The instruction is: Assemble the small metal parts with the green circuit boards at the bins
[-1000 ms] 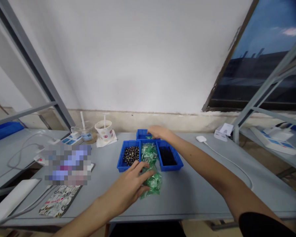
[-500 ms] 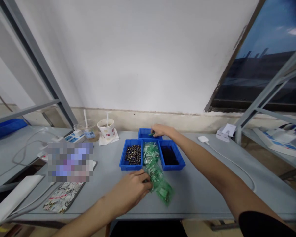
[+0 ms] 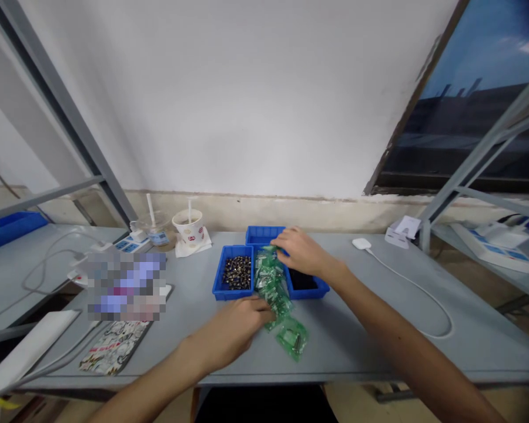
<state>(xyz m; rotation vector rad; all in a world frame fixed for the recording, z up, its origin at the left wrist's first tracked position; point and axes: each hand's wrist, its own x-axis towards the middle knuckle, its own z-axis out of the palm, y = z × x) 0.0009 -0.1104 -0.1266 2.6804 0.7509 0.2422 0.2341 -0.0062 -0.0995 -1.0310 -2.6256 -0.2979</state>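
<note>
A row of small green plastic bags (image 3: 271, 281) with metal-looking parts inside lies between two blue bins. My left hand (image 3: 240, 326) has its fingers curled over the near left side of the row, closed on a bag. At the far end of the row is my right hand (image 3: 300, 252), its fingertips pinched on green plastic and its palm above the right bin. One green bag (image 3: 293, 338) lies nearest me. The left blue bin (image 3: 233, 295) holds many small brass-and-dark metal parts (image 3: 238, 273); black pieces (image 3: 302, 280) fill the right blue bin (image 3: 309, 293).
Another blue bin (image 3: 264, 230) stands at the back by the wall. Two drink cups with straws, a paper cup (image 3: 189, 229) and a clear cup (image 3: 156, 229), are at the back left. A patterned pouch (image 3: 114, 348) lies front left; a white cable (image 3: 417, 288) curves across the right.
My right hand has come out of the back bin, toward me, to the far end of the green bags. The nearest bag has settled flat; my left hand stays beside the row.
</note>
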